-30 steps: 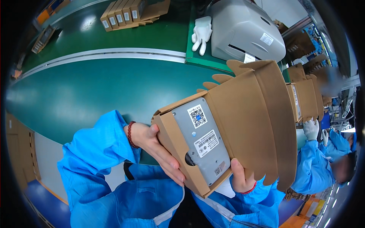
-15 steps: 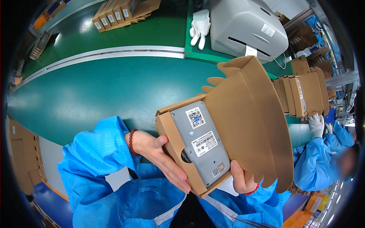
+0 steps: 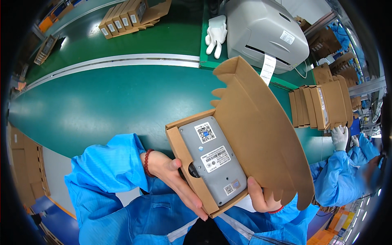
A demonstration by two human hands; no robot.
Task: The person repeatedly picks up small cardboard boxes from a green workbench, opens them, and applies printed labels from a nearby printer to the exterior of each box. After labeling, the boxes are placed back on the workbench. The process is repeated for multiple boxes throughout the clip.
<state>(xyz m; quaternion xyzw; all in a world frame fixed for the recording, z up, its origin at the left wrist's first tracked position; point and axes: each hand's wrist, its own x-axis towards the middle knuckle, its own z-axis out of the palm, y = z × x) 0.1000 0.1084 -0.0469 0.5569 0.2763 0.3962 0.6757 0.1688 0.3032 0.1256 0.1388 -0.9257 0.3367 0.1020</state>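
Observation:
An open brown cardboard box (image 3: 188,157) is tilted in front of me, its long lid (image 3: 261,126) folded back to the right. Inside lies a flat grey device (image 3: 222,173) bearing several labels and a square code. My left hand (image 3: 175,181) holds the box along its left wall, thumb at the edge and fingers stretched along the outside. At the lower right corner my right hand (image 3: 261,198) grips the box, the thumb on its rim near the lid; its other fingers are partly hidden. A dark round piece (image 3: 193,170) shows at the notch in the left wall.
A grey label printer (image 3: 265,36) stands at the back right, a paper strip (image 3: 268,69) hanging from its slot. Beside it lies a white glove (image 3: 216,36). Cardboard boxes (image 3: 122,18) stand far left; more boxes (image 3: 314,106) are at right, near a gloved co-worker (image 3: 339,175).
The paper strip now reaches farther out of the printer. The box has shifted slightly left and turned a little in my hands. Both hands keep their hold.

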